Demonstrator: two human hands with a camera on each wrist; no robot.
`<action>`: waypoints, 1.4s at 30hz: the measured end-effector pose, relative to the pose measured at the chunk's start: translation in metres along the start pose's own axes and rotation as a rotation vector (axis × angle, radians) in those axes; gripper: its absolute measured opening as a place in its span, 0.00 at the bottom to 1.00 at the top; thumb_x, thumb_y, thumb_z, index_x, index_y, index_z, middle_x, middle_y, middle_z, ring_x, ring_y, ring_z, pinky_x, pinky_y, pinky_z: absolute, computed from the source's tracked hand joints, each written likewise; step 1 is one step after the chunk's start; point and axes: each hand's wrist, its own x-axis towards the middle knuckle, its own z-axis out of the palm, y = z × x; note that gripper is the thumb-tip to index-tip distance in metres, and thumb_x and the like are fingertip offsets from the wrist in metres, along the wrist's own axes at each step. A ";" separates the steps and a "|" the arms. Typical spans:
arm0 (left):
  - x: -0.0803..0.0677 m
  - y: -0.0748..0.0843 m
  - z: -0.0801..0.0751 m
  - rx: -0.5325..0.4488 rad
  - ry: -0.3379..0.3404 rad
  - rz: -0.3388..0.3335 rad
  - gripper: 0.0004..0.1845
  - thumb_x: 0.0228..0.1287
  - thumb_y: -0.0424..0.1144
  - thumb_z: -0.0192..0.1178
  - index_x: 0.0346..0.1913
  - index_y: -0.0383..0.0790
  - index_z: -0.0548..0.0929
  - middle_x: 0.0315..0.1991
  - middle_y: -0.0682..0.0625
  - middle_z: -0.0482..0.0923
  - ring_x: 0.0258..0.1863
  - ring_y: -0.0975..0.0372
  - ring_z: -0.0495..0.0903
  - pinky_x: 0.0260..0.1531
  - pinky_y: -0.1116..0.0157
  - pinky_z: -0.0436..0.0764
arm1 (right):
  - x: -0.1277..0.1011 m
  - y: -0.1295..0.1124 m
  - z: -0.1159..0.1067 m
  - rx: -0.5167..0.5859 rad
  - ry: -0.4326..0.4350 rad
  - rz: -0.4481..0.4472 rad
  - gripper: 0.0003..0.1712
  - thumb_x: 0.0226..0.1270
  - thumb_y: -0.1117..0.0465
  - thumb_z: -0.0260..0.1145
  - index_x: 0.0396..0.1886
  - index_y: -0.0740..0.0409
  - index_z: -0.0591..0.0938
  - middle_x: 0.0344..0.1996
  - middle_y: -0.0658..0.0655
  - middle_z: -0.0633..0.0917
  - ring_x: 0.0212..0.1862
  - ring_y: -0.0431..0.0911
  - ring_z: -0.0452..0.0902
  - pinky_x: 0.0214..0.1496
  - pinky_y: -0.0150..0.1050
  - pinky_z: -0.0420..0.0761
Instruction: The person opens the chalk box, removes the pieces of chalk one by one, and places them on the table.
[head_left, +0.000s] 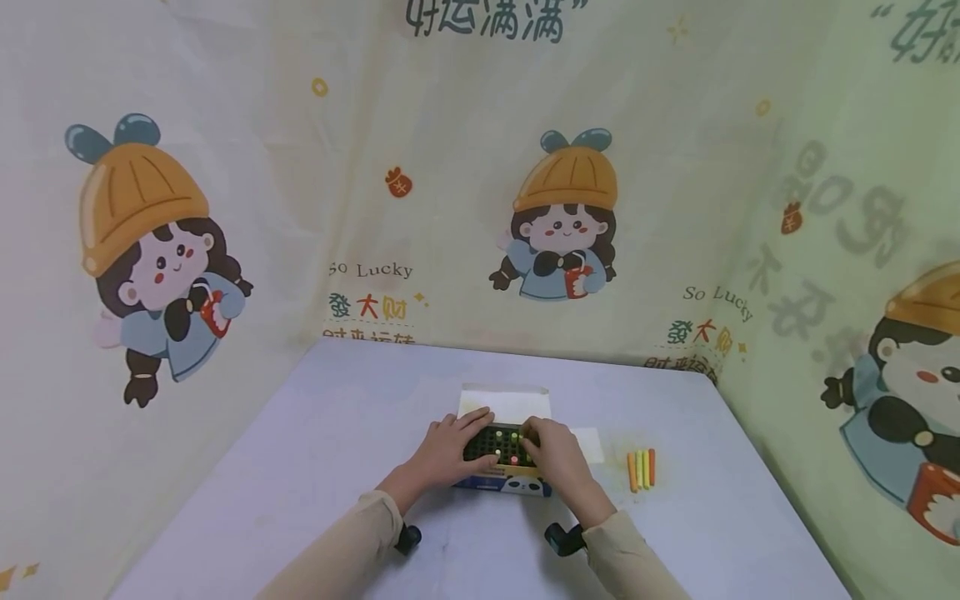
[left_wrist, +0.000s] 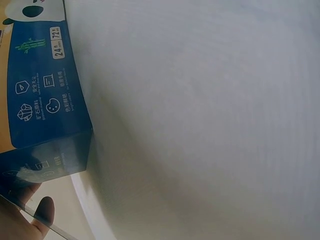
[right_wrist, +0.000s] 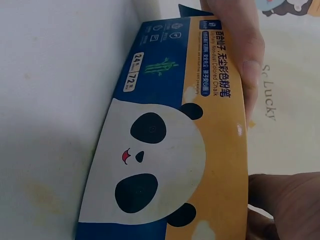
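Left hand (head_left: 447,451): fingers laid over the top left edge of the box, lightly curled on it; the left wrist view shows only a thumb tip (left_wrist: 44,212) at the lower left, beside the box's blue side, so how tightly the hand grips cannot be told.

Right hand (head_left: 558,459): fingers bent over the top right edge of the same box, fingertips at the open compartment; in the right wrist view its fingers (right_wrist: 243,47) lie along the box's upper edge.

Open cardboard box of coloured chalk, blue and yellow with a panda face printed on the front (head_left: 504,471): lower centre of the head view, standing on the table between both hands. Its dark inner tray shows round chalk ends, green and pink among them. The pale lid flap stands open behind it.

Four loose chalk sticks, orange, yellow and green (head_left: 641,469): lying side by side, right of the box, well apart from the right hand.

Pale lavender table top (head_left: 315,450): bears all items.

Cartoon-print fabric backdrop (head_left: 562,217): upper frame, hung behind and to both sides of the table.
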 end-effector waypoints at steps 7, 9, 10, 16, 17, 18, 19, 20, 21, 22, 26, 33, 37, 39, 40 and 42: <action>0.000 0.001 0.000 -0.014 -0.002 -0.007 0.43 0.70 0.72 0.53 0.82 0.57 0.62 0.82 0.58 0.57 0.70 0.43 0.69 0.59 0.39 0.70 | 0.001 0.002 0.003 -0.019 0.004 -0.002 0.03 0.70 0.62 0.73 0.40 0.55 0.86 0.33 0.50 0.88 0.34 0.40 0.80 0.39 0.41 0.83; 0.000 0.000 0.001 -0.006 0.008 -0.007 0.43 0.70 0.72 0.52 0.82 0.57 0.62 0.82 0.58 0.58 0.69 0.44 0.70 0.59 0.40 0.70 | 0.001 0.001 0.003 -0.021 0.006 -0.016 0.03 0.70 0.62 0.72 0.40 0.55 0.85 0.34 0.51 0.88 0.33 0.40 0.79 0.38 0.41 0.82; 0.000 0.000 0.001 0.001 0.011 -0.006 0.43 0.70 0.72 0.52 0.82 0.57 0.62 0.82 0.58 0.58 0.69 0.44 0.70 0.59 0.40 0.71 | 0.000 0.001 0.004 -0.023 0.009 -0.025 0.03 0.71 0.63 0.72 0.40 0.55 0.84 0.34 0.51 0.88 0.33 0.40 0.80 0.37 0.40 0.82; 0.000 -0.001 0.003 0.002 0.010 -0.009 0.43 0.70 0.73 0.52 0.82 0.58 0.62 0.82 0.59 0.58 0.69 0.45 0.70 0.58 0.41 0.71 | -0.003 0.001 0.003 -0.043 0.025 -0.080 0.04 0.71 0.64 0.70 0.41 0.54 0.83 0.34 0.51 0.89 0.30 0.39 0.80 0.32 0.37 0.80; -0.001 -0.001 0.003 -0.004 0.009 -0.009 0.43 0.70 0.73 0.52 0.82 0.58 0.62 0.82 0.59 0.58 0.69 0.44 0.70 0.58 0.40 0.71 | -0.004 0.001 0.003 -0.048 0.027 -0.085 0.04 0.71 0.64 0.70 0.41 0.54 0.83 0.34 0.51 0.89 0.30 0.39 0.80 0.32 0.37 0.79; 0.000 0.000 0.003 -0.007 0.009 -0.011 0.43 0.70 0.73 0.52 0.82 0.58 0.62 0.82 0.59 0.58 0.69 0.44 0.70 0.59 0.40 0.71 | -0.004 0.001 0.003 -0.055 0.027 -0.087 0.04 0.72 0.64 0.70 0.42 0.53 0.82 0.35 0.51 0.88 0.30 0.39 0.79 0.31 0.37 0.79; 0.000 0.000 0.003 -0.010 0.011 -0.010 0.43 0.70 0.72 0.52 0.82 0.57 0.62 0.82 0.59 0.58 0.69 0.45 0.70 0.59 0.40 0.71 | -0.004 0.001 0.003 -0.062 0.025 -0.086 0.04 0.72 0.64 0.69 0.42 0.53 0.82 0.34 0.51 0.88 0.29 0.38 0.78 0.31 0.36 0.78; 0.000 -0.001 0.003 -0.013 0.011 -0.011 0.43 0.70 0.72 0.52 0.82 0.58 0.62 0.82 0.59 0.58 0.69 0.45 0.70 0.59 0.40 0.70 | -0.004 0.001 0.003 -0.067 0.023 -0.085 0.04 0.73 0.63 0.69 0.42 0.52 0.82 0.34 0.51 0.88 0.29 0.38 0.77 0.31 0.37 0.78; 0.000 0.000 0.003 -0.015 0.011 -0.011 0.43 0.70 0.72 0.52 0.82 0.58 0.62 0.82 0.59 0.57 0.69 0.45 0.70 0.59 0.40 0.70 | -0.004 0.001 0.003 -0.073 0.021 -0.083 0.04 0.73 0.63 0.69 0.42 0.52 0.82 0.34 0.51 0.88 0.28 0.38 0.76 0.31 0.37 0.77; -0.001 0.000 0.003 -0.018 0.010 -0.012 0.43 0.70 0.72 0.52 0.82 0.58 0.62 0.82 0.59 0.57 0.69 0.44 0.70 0.59 0.40 0.70 | -0.004 0.000 0.003 -0.076 0.017 -0.082 0.04 0.73 0.63 0.68 0.42 0.52 0.81 0.34 0.51 0.88 0.28 0.38 0.76 0.31 0.37 0.77; 0.000 0.000 0.002 -0.022 0.004 -0.016 0.43 0.70 0.72 0.52 0.82 0.58 0.61 0.82 0.59 0.57 0.70 0.44 0.69 0.61 0.40 0.69 | -0.003 0.000 0.002 -0.081 0.006 -0.082 0.04 0.75 0.63 0.67 0.45 0.51 0.80 0.35 0.51 0.89 0.27 0.38 0.74 0.31 0.37 0.76; -0.001 0.000 0.001 -0.014 0.002 -0.013 0.43 0.70 0.72 0.53 0.82 0.58 0.61 0.82 0.59 0.57 0.69 0.45 0.69 0.59 0.40 0.70 | -0.003 0.001 0.001 -0.044 -0.013 -0.063 0.04 0.80 0.61 0.61 0.48 0.49 0.77 0.34 0.54 0.89 0.23 0.40 0.71 0.24 0.34 0.70; -0.001 0.000 0.002 -0.008 -0.002 -0.016 0.43 0.70 0.72 0.52 0.82 0.59 0.61 0.82 0.60 0.56 0.68 0.47 0.70 0.59 0.42 0.70 | -0.003 0.001 0.001 -0.034 -0.005 -0.069 0.03 0.81 0.60 0.60 0.49 0.49 0.76 0.28 0.52 0.87 0.21 0.40 0.68 0.22 0.34 0.66; -0.001 0.000 0.002 -0.003 0.001 -0.015 0.43 0.70 0.72 0.52 0.82 0.59 0.61 0.82 0.60 0.57 0.68 0.48 0.70 0.58 0.42 0.70 | -0.004 0.002 0.000 -0.025 0.006 -0.073 0.03 0.81 0.60 0.60 0.49 0.49 0.77 0.25 0.50 0.85 0.20 0.39 0.67 0.22 0.33 0.65; 0.000 0.000 0.002 -0.004 0.004 -0.013 0.43 0.70 0.72 0.52 0.82 0.58 0.61 0.82 0.59 0.57 0.67 0.48 0.71 0.58 0.42 0.71 | -0.004 0.002 0.000 -0.018 0.012 -0.082 0.03 0.81 0.60 0.60 0.49 0.50 0.77 0.24 0.50 0.84 0.20 0.39 0.67 0.22 0.33 0.65; 0.000 0.000 0.002 0.000 0.006 -0.012 0.43 0.70 0.73 0.52 0.82 0.58 0.61 0.82 0.59 0.57 0.67 0.48 0.71 0.58 0.42 0.71 | -0.004 0.002 0.000 -0.003 0.020 -0.092 0.03 0.80 0.61 0.61 0.49 0.50 0.78 0.22 0.49 0.82 0.19 0.39 0.67 0.22 0.33 0.66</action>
